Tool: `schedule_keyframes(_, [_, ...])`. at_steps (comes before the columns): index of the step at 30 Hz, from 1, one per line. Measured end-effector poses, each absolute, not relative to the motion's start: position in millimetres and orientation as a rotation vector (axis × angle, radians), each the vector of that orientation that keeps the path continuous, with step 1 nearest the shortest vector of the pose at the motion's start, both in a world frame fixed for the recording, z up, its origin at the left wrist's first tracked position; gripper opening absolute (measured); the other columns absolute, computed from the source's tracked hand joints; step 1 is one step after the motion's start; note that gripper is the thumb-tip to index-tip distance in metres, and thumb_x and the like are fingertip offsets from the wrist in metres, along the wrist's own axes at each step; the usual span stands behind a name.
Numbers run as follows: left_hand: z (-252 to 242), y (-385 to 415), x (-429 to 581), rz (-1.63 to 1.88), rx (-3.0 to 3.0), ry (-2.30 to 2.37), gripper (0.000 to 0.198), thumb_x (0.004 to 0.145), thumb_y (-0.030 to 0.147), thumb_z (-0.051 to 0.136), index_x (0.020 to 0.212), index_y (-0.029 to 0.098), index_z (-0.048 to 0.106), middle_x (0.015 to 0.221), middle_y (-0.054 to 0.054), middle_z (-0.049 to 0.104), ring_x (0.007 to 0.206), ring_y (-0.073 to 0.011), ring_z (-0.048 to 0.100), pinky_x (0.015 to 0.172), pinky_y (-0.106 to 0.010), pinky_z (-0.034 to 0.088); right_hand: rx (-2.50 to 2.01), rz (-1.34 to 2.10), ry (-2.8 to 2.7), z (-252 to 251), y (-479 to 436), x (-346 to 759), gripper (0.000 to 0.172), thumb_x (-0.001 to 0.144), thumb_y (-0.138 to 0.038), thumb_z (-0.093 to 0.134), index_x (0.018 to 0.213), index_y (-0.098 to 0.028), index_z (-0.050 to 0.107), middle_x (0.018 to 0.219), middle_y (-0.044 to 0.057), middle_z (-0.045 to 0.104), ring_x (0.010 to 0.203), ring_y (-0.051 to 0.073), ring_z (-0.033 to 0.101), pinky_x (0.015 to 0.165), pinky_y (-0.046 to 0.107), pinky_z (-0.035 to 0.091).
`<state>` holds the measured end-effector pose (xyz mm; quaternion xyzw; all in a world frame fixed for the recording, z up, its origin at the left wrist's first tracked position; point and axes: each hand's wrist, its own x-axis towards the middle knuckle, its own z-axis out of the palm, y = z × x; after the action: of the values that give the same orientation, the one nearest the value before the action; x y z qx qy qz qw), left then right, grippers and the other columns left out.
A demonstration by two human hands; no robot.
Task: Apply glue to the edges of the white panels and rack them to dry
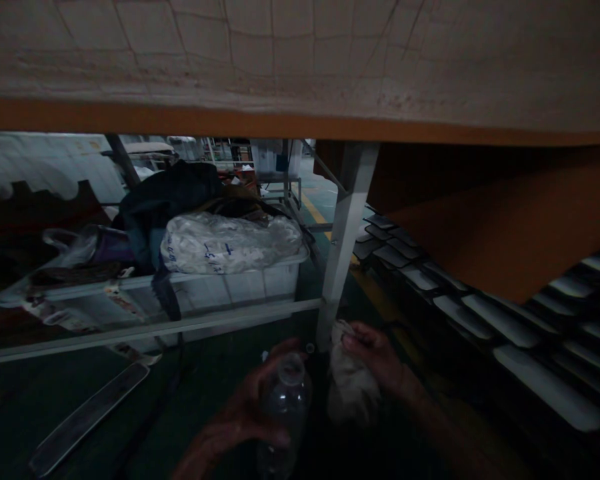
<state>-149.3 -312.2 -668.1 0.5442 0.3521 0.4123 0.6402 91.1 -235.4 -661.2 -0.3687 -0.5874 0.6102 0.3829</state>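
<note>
In my left hand (253,410) is a clear plastic bottle (286,407), its open neck pointing up and no cap on it. My fingers wrap round its side. To the right, my right hand (377,353) pinches the top of a pale crumpled cloth (353,383), which hangs down from my fingers. Bottle and cloth are apart, close to the foot of a light metal table leg (347,240). It is dark here, and the lower ends of both things fade into shadow.
Overhead runs a table edge (290,123) with a cloth-covered top. A white plastic bin (240,293) beyond a low crossbar (155,333) holds a wrapped plastic bundle (230,243) and dark fabric. At right are rows of flat pale pieces (515,320). A long flat piece (90,420) lies on the floor.
</note>
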Motion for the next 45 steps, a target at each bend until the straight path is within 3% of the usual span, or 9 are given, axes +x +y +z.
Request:
schedule_keyframes(5, [-657,-315,-143,0.835,1.242,0.707,0.098,0.038,0.039,0.089,0.128,0.023,0.055,0.144,-0.012,0.041,0.132,-0.0377,0.032,0.107,-0.049,0.025,-0.871,1.725,-1.642,-666,-243,85,0.043,0.069,-0.057,0.069,0.069,-0.014,0.063,0.064,-0.001,0.056,0.061,0.012,0.049,0.056,0.024,0.038])
schedule_keyframes(14, [-645,-315,-135,0.939,1.135,0.707,0.084,0.04,0.031,0.089,0.119,0.021,0.063,0.122,-0.008,0.061,0.115,-0.0328,0.051,0.1,-0.042,0.036,-0.895,1.741,-1.466,-674,-232,88,0.046,0.065,-0.055,0.073,0.087,-0.018,0.058,0.075,0.002,0.063,0.067,0.017,0.06,0.059,0.029,0.046])
schedule_keyframes(16, [-645,-315,-140,1.004,1.06,0.767,0.077,0.042,0.032,0.088,0.114,0.02,0.066,0.118,-0.008,0.064,0.11,-0.0329,0.054,0.097,-0.042,0.039,-0.928,1.608,-1.407,-671,-226,100,0.045,0.072,-0.057,0.066,0.096,-0.02,0.058,0.095,0.007,0.065,0.084,0.021,0.063,0.073,0.036,0.049])
schedule_keyframes(19, [-645,-313,-143,1.032,1.024,0.848,0.075,0.042,0.03,0.088,0.113,0.02,0.066,0.116,-0.008,0.065,0.107,-0.0334,0.056,0.093,-0.041,0.042,-0.925,1.351,-1.432,-656,-231,106,0.057,0.075,-0.048,0.067,0.124,-0.028,0.046,0.136,0.008,0.047,0.122,0.023,0.045,0.102,0.042,0.034])
schedule_keyframes(21, [-645,-312,-141,1.003,1.043,0.864,0.08,0.041,0.028,0.088,0.117,0.021,0.064,0.115,-0.007,0.065,0.109,-0.0333,0.055,0.094,-0.041,0.041,-0.853,1.124,-1.751,-647,-242,99,0.073,0.073,-0.042,0.072,0.136,-0.028,0.038,0.145,0.007,0.036,0.133,0.026,0.031,0.11,0.045,0.02])
schedule_keyframes(24, [-647,-311,-139,0.99,1.045,0.868,0.079,0.045,0.029,0.087,0.119,0.02,0.062,0.114,-0.008,0.065,0.108,-0.032,0.055,0.096,-0.041,0.039,-0.711,0.888,-2.165,-647,-254,82,0.069,0.08,-0.042,0.063,0.14,-0.024,0.035,0.148,0.009,0.033,0.137,0.029,0.023,0.112,0.05,0.014])
schedule_keyframes(28, [-648,-313,-139,1.0,1.032,0.819,0.07,0.038,0.029,0.089,0.104,0.018,0.069,0.097,-0.005,0.069,0.096,-0.0289,0.058,0.09,-0.038,0.041,-0.67,1.114,-2.076,-660,-251,73,0.059,0.079,-0.034,0.064,0.133,-0.024,0.046,0.144,0.009,0.038,0.136,0.029,0.024,0.112,0.05,0.015])
schedule_keyframes(35, [-643,-318,-137,1.032,0.911,0.748,0.063,0.036,0.03,0.089,0.094,0.017,0.069,0.081,-0.005,0.068,0.082,-0.0245,0.06,0.072,-0.031,0.042,-0.647,1.503,-1.662,-669,-259,62,0.058,0.072,-0.038,0.067,0.126,-0.023,0.049,0.126,0.009,0.057,0.117,0.027,0.052,0.097,0.041,0.041])
schedule_keyframes(45, [-662,-314,-144,0.955,1.008,0.639,0.077,0.036,0.015,0.089,0.109,0.02,0.065,0.096,-0.003,0.067,0.095,-0.0263,0.059,0.087,-0.036,0.042,-0.644,2.104,-1.17,-651,-268,66,0.057,0.062,-0.032,0.073,0.115,-0.018,0.06,0.104,0.006,0.067,0.09,0.022,0.062,0.08,0.032,0.045])
